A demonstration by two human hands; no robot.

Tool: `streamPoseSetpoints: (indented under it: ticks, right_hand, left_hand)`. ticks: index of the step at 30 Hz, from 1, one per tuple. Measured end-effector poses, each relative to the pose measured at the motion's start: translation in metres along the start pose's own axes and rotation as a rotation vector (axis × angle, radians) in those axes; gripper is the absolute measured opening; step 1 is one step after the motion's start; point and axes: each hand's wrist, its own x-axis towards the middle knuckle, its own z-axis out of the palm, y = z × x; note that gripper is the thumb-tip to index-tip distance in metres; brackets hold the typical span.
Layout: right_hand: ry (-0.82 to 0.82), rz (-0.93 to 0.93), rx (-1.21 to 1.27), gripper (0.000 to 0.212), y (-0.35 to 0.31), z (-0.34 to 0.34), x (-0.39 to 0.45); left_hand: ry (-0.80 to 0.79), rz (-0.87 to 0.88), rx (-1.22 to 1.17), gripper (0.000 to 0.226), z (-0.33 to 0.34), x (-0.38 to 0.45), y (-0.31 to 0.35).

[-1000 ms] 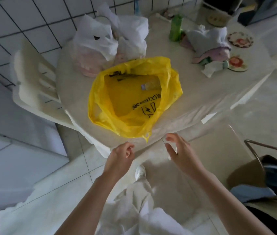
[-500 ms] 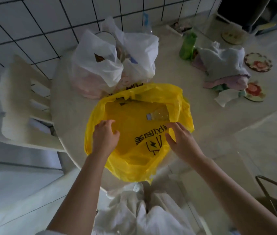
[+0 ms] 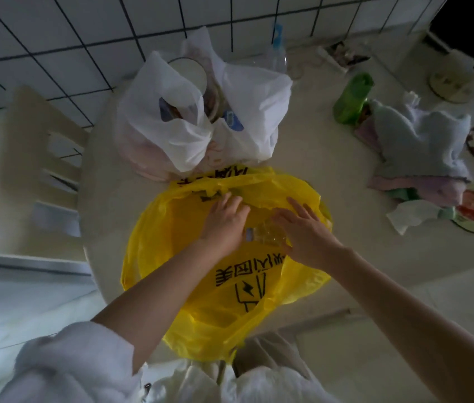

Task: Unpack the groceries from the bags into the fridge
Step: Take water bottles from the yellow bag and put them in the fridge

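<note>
Both hands in yellow bag (image 3: pixel 224 301): left hand (image 3: pixel 225 225) & right hand (image 3: pixel 302 231) grip prob. spread on clear bottle (image 3: pixel 267 234)

- The open bag (image 3: pixel 200 309) lies on the table (image 3: pixel 331 175).
- A bottle (image 3: pixel 264 235) lies in it, between both hands.
- Another bag (image 3: pixel 200 117) sits behind.
- Cloths (image 3: pixel 421 146) lie right.
- A chair (image 3: pixel 26 170) stands left.

The open bag (image 3: pixel 189 257) is bright yellow with black printed characters and a black lightning mark; the bags (image 3: pixel 200 117) behind it are white. A green bottle (image 3: pixel 352 97) stands near pale blue and lilac cloths (image 3: pixel 421 149); the wall (image 3: pixel 55 39) has white tiles with dark grout lines
</note>
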Motion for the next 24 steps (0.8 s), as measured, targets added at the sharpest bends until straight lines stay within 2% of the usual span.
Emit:
streamPoseSetpoints:
  ticks: [5,8,12,18,21,24]
  right_hand:
    - [-0.082,0.025,-0.026,0.074,0.04,0.007,0.001]
    - [-0.038,0.049,-0.048,0.086,0.071,0.016,0.0]
    - [-0.083,0.069,-0.012,0.104,0.101,0.014,0.003]
    - [-0.209,0.029,0.038,0.107,0.12,0.014,0.014]
    - [-0.245,-0.007,0.044,0.112,0.128,0.017,0.019]
    - [-0.253,-0.024,0.015,0.114,0.138,0.022,0.026]
  left_hand:
    - [-0.211,-0.106,0.137,0.075,-0.009,0.046,0.004]
    - [-0.212,-0.129,0.139,0.084,-0.013,0.07,0.003]
    - [-0.245,-0.078,0.153,0.091,-0.011,0.1,0.008]
    - [-0.212,-0.026,0.124,0.092,-0.008,0.129,0.004]
    - [-0.224,-0.041,0.018,0.09,-0.007,0.136,0.001]
    - [-0.301,-0.06,-0.135,0.095,-0.003,0.137,-0.004]
